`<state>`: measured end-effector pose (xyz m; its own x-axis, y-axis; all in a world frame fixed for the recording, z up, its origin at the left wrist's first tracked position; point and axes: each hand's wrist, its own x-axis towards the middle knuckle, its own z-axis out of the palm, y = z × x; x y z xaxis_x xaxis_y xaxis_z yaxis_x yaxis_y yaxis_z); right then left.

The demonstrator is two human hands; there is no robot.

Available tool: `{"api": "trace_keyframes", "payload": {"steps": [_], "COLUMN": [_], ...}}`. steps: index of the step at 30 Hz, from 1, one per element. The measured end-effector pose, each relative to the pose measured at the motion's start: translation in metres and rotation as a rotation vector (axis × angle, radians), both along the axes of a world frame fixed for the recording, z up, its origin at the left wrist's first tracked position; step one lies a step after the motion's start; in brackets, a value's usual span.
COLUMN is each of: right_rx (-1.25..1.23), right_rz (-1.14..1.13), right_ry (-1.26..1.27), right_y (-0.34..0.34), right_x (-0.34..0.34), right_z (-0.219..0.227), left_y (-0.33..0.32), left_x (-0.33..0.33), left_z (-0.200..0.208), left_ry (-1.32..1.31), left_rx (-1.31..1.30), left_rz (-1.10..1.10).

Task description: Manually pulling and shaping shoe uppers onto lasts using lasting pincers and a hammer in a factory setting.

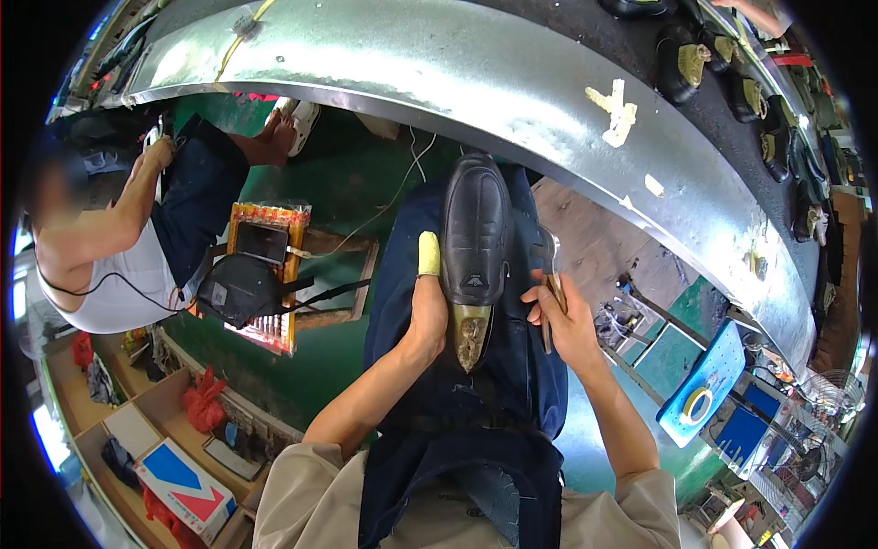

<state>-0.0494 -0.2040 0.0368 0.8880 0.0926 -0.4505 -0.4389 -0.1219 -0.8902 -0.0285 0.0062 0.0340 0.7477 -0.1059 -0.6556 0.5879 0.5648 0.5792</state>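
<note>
Left hand (426, 316) holds a black shoe (475, 229) along its left side, thumb in a yellow cover (428, 253), fingers hidden underneath; the right hand (572, 325), curled closed, grips a metal tool (554, 267) just beside it. The shoe lies over the lap (532, 398), toe toward the bench (412, 50), a last (470, 337) showing at its heel.

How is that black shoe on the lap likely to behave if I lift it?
The black shoe is probably stiff, since a yellowish block juts from its open end. Its smooth, glossy surface may be slippery. On soft dark blue cloth, it could tip.
</note>
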Motion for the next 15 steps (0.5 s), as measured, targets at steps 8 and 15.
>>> {"api": "trace_keyframes", "payload": {"steps": [8,15], "right_rx": [-0.017,-0.046], "right_rz": [-0.005,-0.083], "right_ry": [0.08,0.013], "right_y": [0.002,0.004], "right_x": [0.009,0.005], "right_z": [-0.014,-0.016], "left_y": [0.007,0.009], "left_x": [-0.005,0.001], "left_z": [0.0,0.02], "left_ry": [0.153,0.171], "left_rx": [-0.026,0.009], "left_rz": [0.048,-0.001]}}
